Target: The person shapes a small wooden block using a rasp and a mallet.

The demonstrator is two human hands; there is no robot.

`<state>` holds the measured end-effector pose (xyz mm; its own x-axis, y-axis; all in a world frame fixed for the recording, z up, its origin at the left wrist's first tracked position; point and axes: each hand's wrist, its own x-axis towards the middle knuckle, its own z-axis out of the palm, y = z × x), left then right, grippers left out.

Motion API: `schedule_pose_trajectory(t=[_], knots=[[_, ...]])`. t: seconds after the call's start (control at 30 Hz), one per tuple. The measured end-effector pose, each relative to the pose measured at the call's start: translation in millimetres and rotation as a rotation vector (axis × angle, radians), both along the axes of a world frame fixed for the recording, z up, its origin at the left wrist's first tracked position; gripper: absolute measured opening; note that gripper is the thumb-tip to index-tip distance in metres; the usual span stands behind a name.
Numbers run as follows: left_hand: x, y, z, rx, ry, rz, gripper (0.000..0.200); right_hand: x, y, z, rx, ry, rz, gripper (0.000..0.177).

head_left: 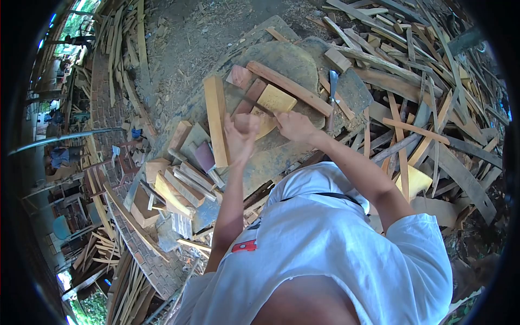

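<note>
My right hand (295, 125) is closed around the near end of a file-like tool with a long, narrow dark blade (250, 101). The blade points up and to the left, across a yellow wood block (277, 99). More yellow wood (264, 125) shows below it, between my hands. My left hand (242, 135) is raised beside a long square wooden post (215, 111), its fingers loosely bent and partly apart, with nothing visible in them. A reddish wooden bar (290, 88) lies behind the yellow block, and a shorter reddish-brown piece (250, 97) lies under the blade.
A chisel-like tool with a blue metal end (333, 81) lies on the worn wooden bench (281, 59), right of the bar. Wood offcuts (187, 184) crowd the bench's left side, near a purple-brown block (205, 157). Scrap wood (417, 108) is heaped at right.
</note>
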<state>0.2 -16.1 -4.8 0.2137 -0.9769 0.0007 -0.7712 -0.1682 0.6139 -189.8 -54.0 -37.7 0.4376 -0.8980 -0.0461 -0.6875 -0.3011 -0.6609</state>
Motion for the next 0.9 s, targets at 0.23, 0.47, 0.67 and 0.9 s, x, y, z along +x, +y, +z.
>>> schedule_pose_trajectory(t=[0.23,0.47,0.67,0.9], knots=[[19.9,-2.2,27.8,0.464,1.059,0.062,0.039,-21.7,12.1,33.4,0.114,-0.023,-0.024,0.028],[12.9,-4.7,31.8,0.197,0.417,0.040,0.044,-14.5,17.7,33.6,0.092,0.042,0.013,0.027],[-11.0,8.5,28.6,-0.160,0.056,-0.219,0.055,-5.6,15.7,27.4,0.063,0.027,-0.015,0.027],[-27.7,-43.5,0.0,-0.208,0.522,0.341,0.028,1.5,13.0,12.9,0.056,-0.004,-0.025,0.025]])
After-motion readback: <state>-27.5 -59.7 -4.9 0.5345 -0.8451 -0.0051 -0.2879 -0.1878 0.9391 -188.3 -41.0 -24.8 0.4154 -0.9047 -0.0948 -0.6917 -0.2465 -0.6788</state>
